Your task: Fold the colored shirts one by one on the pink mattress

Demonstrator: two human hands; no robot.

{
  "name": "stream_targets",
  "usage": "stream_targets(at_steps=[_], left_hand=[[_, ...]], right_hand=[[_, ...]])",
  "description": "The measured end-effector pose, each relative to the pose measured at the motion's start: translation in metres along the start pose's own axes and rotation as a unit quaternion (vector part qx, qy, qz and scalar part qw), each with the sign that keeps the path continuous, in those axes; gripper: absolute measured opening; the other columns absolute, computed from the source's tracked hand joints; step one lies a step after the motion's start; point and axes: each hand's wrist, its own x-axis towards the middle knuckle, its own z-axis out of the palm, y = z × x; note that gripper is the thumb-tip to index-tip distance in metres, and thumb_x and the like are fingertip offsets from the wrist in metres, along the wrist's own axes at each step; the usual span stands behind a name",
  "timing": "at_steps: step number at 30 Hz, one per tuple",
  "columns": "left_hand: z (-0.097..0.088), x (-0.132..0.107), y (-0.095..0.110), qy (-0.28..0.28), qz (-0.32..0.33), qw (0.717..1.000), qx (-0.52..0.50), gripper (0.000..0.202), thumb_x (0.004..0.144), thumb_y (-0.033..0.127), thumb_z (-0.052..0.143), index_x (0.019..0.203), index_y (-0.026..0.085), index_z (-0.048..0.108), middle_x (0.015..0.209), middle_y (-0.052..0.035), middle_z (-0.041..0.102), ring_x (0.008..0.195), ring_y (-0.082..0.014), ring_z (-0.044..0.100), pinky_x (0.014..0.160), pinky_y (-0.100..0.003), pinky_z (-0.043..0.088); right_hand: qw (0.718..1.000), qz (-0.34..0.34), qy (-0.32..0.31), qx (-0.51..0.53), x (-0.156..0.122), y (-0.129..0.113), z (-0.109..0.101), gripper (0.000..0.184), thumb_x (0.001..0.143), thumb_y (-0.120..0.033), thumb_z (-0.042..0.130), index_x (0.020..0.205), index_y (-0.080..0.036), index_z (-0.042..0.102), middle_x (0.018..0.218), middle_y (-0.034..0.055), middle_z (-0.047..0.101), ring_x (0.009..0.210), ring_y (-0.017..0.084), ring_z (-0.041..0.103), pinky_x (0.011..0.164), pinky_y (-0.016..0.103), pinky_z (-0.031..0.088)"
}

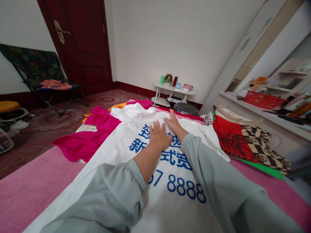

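A white T-shirt (114, 165) with blue printed characters and digits lies spread out on a pink cloth (43, 187), its collar end away from me. My left hand (159, 135) rests palm down on the print, fingers spread and pointing to the far end. Just to its right and a little farther off, my right hand (174, 122) is at the upper part of the shirt, fingers stretched out and thumb apart. Neither hand grips the fabric. My forearms in grey-green sleeves cover part of the lettering.
A magenta garment (97, 132) lies left of the shirt; folded patterned cloths (250, 142) are piled at the right. Beyond stand a low white table (173, 89) and a round dark-topped object (186, 108). A folding chair (46, 68) is at left, a shelf with a red basket (264, 99) at right.
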Motion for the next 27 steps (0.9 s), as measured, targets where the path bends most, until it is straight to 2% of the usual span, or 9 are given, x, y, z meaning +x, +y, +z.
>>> stream_targets(at_steps=[2,5,7,10,12,15,17,22,27], left_hand=[[0.001,0.001,-0.001,-0.007,-0.001,1.0,0.002,0.078,0.087,0.058,0.027,0.15,0.011,0.024,0.158,-0.0154,0.015,0.145,-0.0342,0.006,0.116,-0.052,0.005],[0.0,0.001,-0.001,-0.011,0.007,1.0,0.001,0.075,0.089,0.056,0.024,0.149,0.01,0.027,0.157,-0.0156,0.016,0.145,-0.035,0.008,0.116,-0.053,0.005],[-0.001,0.0,-0.001,-0.012,0.01,1.0,0.004,0.074,0.089,0.055,0.025,0.148,0.011,0.029,0.157,-0.0152,0.017,0.144,-0.0358,0.008,0.115,-0.054,0.004],[-0.002,-0.001,-0.001,-0.021,0.011,1.0,0.01,0.073,0.089,0.056,0.026,0.148,0.012,0.029,0.157,-0.0153,0.017,0.144,-0.0361,0.009,0.115,-0.055,0.005],[-0.002,-0.001,-0.001,-0.024,0.012,1.0,0.013,0.074,0.089,0.056,0.025,0.148,0.012,0.03,0.157,-0.0156,0.016,0.144,-0.036,0.009,0.115,-0.054,0.006],[0.0,0.001,-0.002,-0.018,0.014,0.999,0.022,0.074,0.089,0.058,0.023,0.149,0.014,0.028,0.158,-0.0145,0.016,0.144,-0.0354,0.009,0.115,-0.053,0.006],[0.002,0.001,-0.003,-0.019,0.016,0.999,0.029,0.074,0.09,0.059,0.022,0.149,0.015,0.027,0.158,-0.0137,0.016,0.145,-0.0349,0.008,0.115,-0.053,0.006],[0.0,-0.001,-0.004,-0.03,0.035,0.998,0.04,0.073,0.089,0.063,0.02,0.149,0.021,0.029,0.158,-0.0122,0.016,0.144,-0.0355,0.009,0.114,-0.054,0.007],[-0.009,-0.021,-0.007,-0.045,0.075,0.995,0.053,0.07,0.091,0.06,0.02,0.149,0.021,0.029,0.157,-0.0129,0.019,0.144,-0.0337,0.015,0.114,-0.052,0.011]], right_hand=[[0.996,-0.025,-0.032,-0.074,-0.017,0.001,-0.013,0.066,0.083,-0.028,0.052,0.146,-0.021,0.033,0.15,0.0066,0.038,0.138,0.02,0.033,0.116,0.039,0.021],[0.967,-0.034,-0.122,-0.222,-0.039,0.014,-0.055,0.062,0.09,-0.046,0.044,0.147,-0.024,0.031,0.152,0.0055,0.034,0.14,0.022,0.029,0.116,0.044,0.018],[0.929,0.051,-0.15,-0.335,-0.044,0.029,-0.089,0.062,0.093,-0.05,0.039,0.147,-0.022,0.031,0.155,0.0077,0.027,0.143,0.025,0.021,0.116,0.049,0.014],[0.882,0.185,-0.125,-0.414,-0.043,0.048,-0.122,0.066,0.095,-0.048,0.032,0.145,-0.005,0.032,0.154,0.0215,0.024,0.143,0.031,0.019,0.114,0.049,0.017],[0.884,0.186,-0.117,-0.413,-0.044,0.053,-0.125,0.072,0.094,-0.052,0.033,0.146,-0.003,0.029,0.154,0.0233,0.021,0.143,0.033,0.017,0.114,0.048,0.018],[0.9,0.115,-0.137,-0.398,-0.051,0.052,-0.111,0.07,0.092,-0.059,0.031,0.149,-0.017,0.028,0.157,0.012,0.019,0.145,0.029,0.011,0.116,0.046,0.015],[0.903,0.096,-0.145,-0.392,-0.056,0.047,-0.103,0.067,0.093,-0.059,0.029,0.148,-0.02,0.03,0.157,0.0095,0.021,0.145,0.028,0.011,0.116,0.044,0.013],[0.888,0.191,-0.118,-0.402,-0.068,0.032,-0.1,0.074,0.092,-0.063,0.024,0.151,-0.018,0.024,0.158,0.0141,0.016,0.145,0.033,0.01,0.114,0.049,0.014],[0.878,0.207,-0.104,-0.418,-0.098,0.014,-0.104,0.072,0.092,-0.062,0.022,0.15,-0.021,0.024,0.158,0.014,0.016,0.144,0.033,0.012,0.112,0.052,0.018]])
